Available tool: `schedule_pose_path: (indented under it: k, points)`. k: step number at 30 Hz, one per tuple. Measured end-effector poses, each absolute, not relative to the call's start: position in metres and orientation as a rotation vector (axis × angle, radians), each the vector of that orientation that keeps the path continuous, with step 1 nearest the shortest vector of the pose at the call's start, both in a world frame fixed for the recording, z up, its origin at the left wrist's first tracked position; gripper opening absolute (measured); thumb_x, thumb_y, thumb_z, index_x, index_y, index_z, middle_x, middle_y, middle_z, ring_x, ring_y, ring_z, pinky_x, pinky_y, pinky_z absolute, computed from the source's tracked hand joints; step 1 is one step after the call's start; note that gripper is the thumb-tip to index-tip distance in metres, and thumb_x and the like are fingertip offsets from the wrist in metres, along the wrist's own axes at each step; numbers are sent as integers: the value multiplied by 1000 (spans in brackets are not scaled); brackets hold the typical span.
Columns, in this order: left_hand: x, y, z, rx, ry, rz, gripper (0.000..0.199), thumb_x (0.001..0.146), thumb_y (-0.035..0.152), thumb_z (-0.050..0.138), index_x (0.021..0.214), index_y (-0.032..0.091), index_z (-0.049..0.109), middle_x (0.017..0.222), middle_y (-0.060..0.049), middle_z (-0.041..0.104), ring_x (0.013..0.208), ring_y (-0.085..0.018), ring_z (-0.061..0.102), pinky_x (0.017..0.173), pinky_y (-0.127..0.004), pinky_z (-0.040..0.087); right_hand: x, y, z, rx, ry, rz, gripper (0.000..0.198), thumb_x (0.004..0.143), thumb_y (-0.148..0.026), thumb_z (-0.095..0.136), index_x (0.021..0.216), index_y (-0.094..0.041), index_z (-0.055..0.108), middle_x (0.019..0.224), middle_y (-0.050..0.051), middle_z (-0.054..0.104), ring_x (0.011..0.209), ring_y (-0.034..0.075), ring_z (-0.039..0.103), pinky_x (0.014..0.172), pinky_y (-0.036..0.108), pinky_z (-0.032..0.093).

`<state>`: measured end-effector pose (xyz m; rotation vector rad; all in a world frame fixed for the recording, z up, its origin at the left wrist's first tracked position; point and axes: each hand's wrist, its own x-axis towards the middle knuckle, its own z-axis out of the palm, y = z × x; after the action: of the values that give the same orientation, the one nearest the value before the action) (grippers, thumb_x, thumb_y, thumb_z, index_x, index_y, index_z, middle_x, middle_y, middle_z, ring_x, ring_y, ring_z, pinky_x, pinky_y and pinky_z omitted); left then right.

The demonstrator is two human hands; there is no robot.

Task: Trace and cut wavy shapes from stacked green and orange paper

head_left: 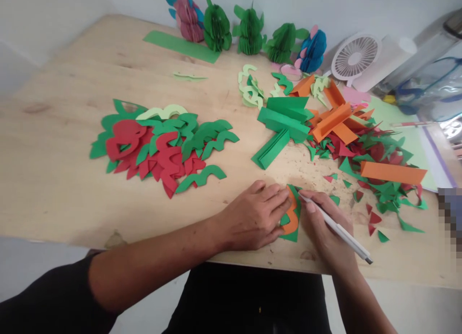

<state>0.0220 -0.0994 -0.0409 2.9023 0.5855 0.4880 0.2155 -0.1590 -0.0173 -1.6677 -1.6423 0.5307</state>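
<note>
My left hand (pixel 254 217) lies flat on the wooden table (pixel 54 180), its fingertips pressing down an orange cut-out shape (pixel 291 217) that rests on a folded green paper (pixel 293 234). Just to the right, my right hand (pixel 325 228) holds a white pen (pixel 337 229) with its tip at the upper edge of the green paper. The orange shape is partly hidden under my left fingers.
A heap of red and green cut-outs (pixel 159 148) lies to the left. Folded green (pixel 283 124) and orange strips (pixel 393 173) and scraps sit to the right. Paper honeycomb plants (pixel 249 33), a small white fan (pixel 355 57) and a clear bag (pixel 429 88) line the back.
</note>
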Motion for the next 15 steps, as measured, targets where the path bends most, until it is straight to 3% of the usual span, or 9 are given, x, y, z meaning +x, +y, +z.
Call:
schedule_pose_path:
  k: [15]
  points:
    - [22,-99,-39,2921,598,481,49,98,40,42,130,5,53,129,-17,57,116,-30,47,87,-42,40,213,-150,-16,-1751,-1679,489,21,93,-38,57,101,-23,70,93,3,77,80,17,71,68,25,56]
